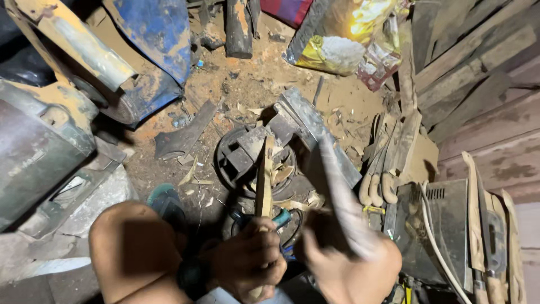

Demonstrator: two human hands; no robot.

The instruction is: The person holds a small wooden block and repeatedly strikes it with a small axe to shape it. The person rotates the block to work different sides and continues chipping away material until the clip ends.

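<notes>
My left hand grips the lower end of a narrow wooden stick that stands upright with its top resting against a round metal block on the ground. My right hand holds the handle of a large curved blade, blurred by motion, just right of the stick. Pale wood shavings lie around the block. My bare knee is at the lower left.
Several wooden-handled knives lean at the right beside a grey metal box with a white cable. More blades stand at the far right against wooden planks. A blue and rusty machine fills the upper left. Sawdust covers the ground.
</notes>
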